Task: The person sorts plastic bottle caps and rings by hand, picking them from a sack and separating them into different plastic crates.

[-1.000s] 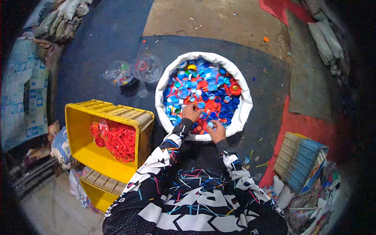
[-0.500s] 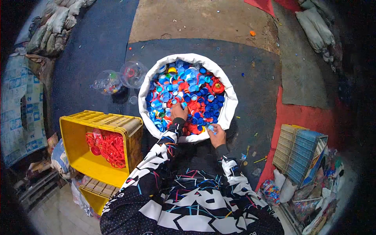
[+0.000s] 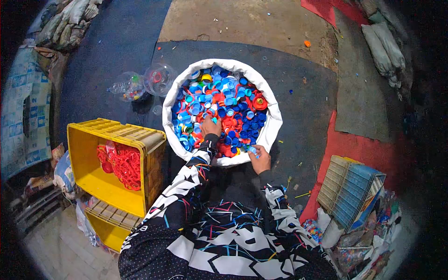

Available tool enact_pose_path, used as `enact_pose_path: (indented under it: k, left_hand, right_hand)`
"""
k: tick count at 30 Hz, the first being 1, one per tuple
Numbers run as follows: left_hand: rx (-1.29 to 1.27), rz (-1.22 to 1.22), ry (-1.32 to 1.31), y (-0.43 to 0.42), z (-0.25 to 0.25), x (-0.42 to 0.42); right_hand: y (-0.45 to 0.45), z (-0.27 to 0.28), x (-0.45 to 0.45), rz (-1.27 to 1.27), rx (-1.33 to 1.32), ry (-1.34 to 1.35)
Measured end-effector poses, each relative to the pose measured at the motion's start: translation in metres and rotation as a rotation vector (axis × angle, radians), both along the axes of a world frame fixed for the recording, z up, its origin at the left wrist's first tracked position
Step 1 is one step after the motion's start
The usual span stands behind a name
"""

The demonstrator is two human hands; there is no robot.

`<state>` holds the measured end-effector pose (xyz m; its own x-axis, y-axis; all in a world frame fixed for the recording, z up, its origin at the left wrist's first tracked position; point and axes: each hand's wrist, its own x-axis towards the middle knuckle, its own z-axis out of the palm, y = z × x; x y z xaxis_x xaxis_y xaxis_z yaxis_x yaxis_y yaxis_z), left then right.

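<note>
A wide white sack with a rolled rim stands full of bottle caps, mostly blue, red and light blue. My left hand is over the caps near the middle, fingers bent down, with a light blue cap at its fingertips; whether it grips that cap is unclear. At the near right rim, my right hand is closed around light blue bottle caps. A larger red cap or ring lies on the pile at the right.
Left of the sack, a yellow crate on its side holds red plastic strips. Clear plastic containers lie beyond it. At right rests a blue-grey crate among filled bags. Stray caps dot the floor mats.
My left hand has shifted slightly left and up over the caps. My right hand stays at the rim with its light blue caps. The camera view has shifted a little.
</note>
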<state>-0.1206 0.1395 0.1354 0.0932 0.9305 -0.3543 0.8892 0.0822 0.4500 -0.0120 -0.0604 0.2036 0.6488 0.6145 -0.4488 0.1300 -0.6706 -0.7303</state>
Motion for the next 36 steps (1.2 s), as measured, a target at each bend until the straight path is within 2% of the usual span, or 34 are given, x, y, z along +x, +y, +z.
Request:
enact_pose_path:
  k: [3,6,7,9,10,11,14,16,17,18,20,22,24,26,29,34,35,36]
  left_hand:
    - [0.043,0.047,-0.101,-0.003,-0.006,-0.013]
    - [-0.084,0.133,-0.384,-0.003,-0.012,-0.024]
    - [-0.19,0.241,-0.68,-0.003,-0.015,-0.026]
    - [-0.711,0.562,-1.254,0.001,0.004,-0.036]
    - [-0.98,0.712,-1.54,0.001,0.015,-0.042]
    - [-1.007,0.804,-1.666,-0.002,0.05,-0.037]
    - [-1.075,0.814,-1.915,-0.011,0.077,-0.05]
    - [-1.065,0.737,-2.042,-0.019,0.092,-0.059]
    - [-1.03,0.802,-2.006,-0.023,0.102,-0.063]
    - [-1.032,0.738,-2.093,-0.029,0.107,-0.069]
    - [-1.003,0.785,-2.11,-0.04,0.129,-0.082]
    - [-0.987,0.809,-2.092,-0.052,0.142,-0.101]
    - [-0.922,0.745,-2.161,-0.066,0.144,-0.121]
    - [-0.856,0.825,-2.213,-0.083,0.145,-0.146]
    - [-0.734,1.003,-2.333,-0.109,0.155,-0.186]
    - [-0.386,1.032,-2.448,-0.155,0.163,-0.268]
    - [-0.331,1.05,-2.444,-0.165,0.162,-0.287]
    - [-0.276,1.069,-2.441,-0.176,0.163,-0.306]
  right_hand:
    - [-0.003,-0.005,-0.002,-0.003,0.094,0.004]
    - [0.001,-0.013,-0.003,-0.07,0.114,0.231]
    - [0.001,-0.014,-0.001,-0.137,0.174,0.431]
    - [0.011,-0.004,0.003,-0.261,0.286,0.834]
    - [0.017,0.002,0.003,-0.281,0.327,0.928]
    - [0.024,0.01,0.003,-0.299,0.368,1.023]
    - [0.044,0.028,0.002,-0.303,0.41,1.208]
    - [0.055,0.039,0.002,-0.295,0.396,1.32]
    - [0.06,0.047,0.002,-0.282,0.403,1.386]
    - [0.064,0.054,-0.001,-0.283,0.393,1.417]
    - [0.073,0.067,-0.009,-0.284,0.369,1.481]
    - [0.075,0.055,-0.016,-0.161,0.435,1.616]
    - [0.08,0.066,-0.029,-0.114,0.432,1.667]
    - [0.084,0.078,-0.05,-0.129,0.382,1.619]
    - [0.086,0.102,-0.091,-0.087,0.36,1.624]
    - [0.085,0.111,-0.171,0.166,0.316,1.706]
    - [0.088,0.111,-0.19,0.155,0.225,1.786]
    - [0.088,0.11,-0.211,0.241,0.208,1.731]
